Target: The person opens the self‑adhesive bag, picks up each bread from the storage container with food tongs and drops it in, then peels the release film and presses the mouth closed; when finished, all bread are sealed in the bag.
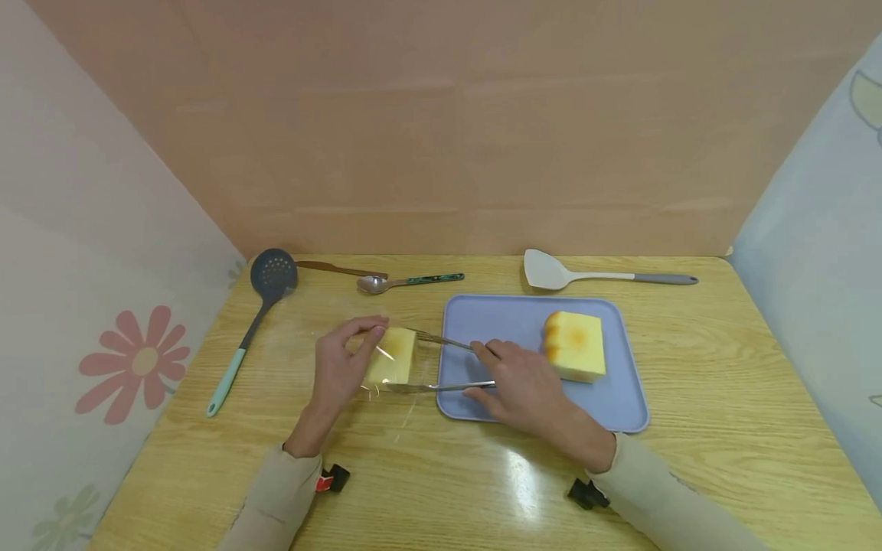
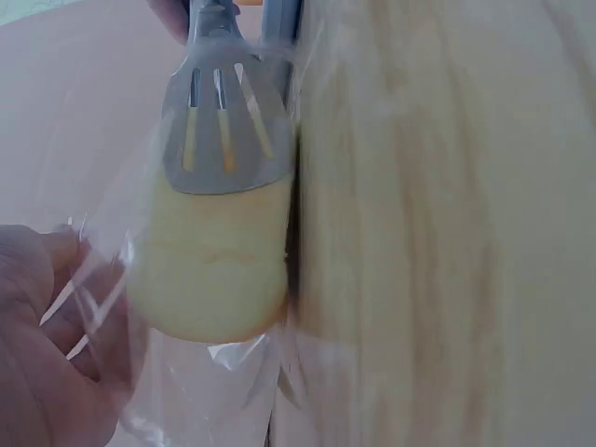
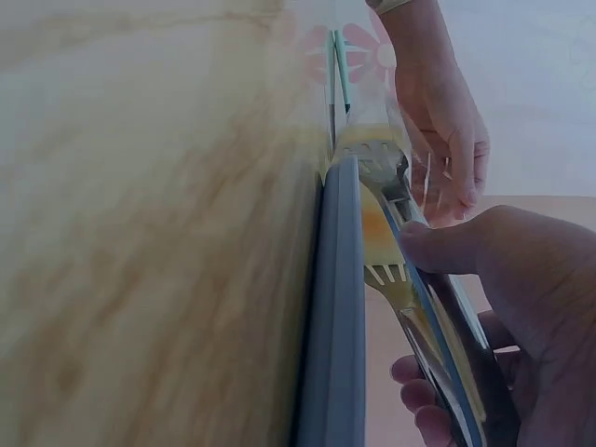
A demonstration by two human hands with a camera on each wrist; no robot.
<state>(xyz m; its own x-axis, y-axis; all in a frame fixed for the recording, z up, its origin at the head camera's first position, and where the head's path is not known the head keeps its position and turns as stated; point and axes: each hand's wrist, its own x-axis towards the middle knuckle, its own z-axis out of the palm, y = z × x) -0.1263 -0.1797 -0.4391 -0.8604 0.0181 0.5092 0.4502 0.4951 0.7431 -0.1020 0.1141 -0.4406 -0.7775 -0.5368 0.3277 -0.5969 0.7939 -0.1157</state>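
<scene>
One skimmer (image 1: 274,272) lies farthest to the left of the tray (image 1: 458,304), on the worktop (image 1: 717,367), with a knife (image 1: 341,268) and then a spoon (image 1: 375,285) between it and the tray's far left corner. Left of the tray, the left grip (image 1: 347,366) pinches the film of a clear bag (image 2: 228,356). Its job, I judge, is best done by drawing the film up and away from the contents, so that the mouth, which seems to face the tray, stays wide. The tongs (image 1: 462,386) reach across the tray's left edge, and they should be kept level and squeezed only lightly (the bread looks soft and would dent), lest the slotted ends snag the film.

The bagged bread (image 1: 391,356) lies just left of the tray, right beside the left grip's fingers but with film between, and apart from the right grip (image 1: 530,386), which meets it only through the tongs. That right grip, over the tray, is curled round the tongs' arms, whose ends lie along two opposite sides of the bread. Farther right, the second loaf (image 1: 577,344) sits on the tray, and the turner (image 1: 547,269) lies just behind the tray's far edge.
</scene>
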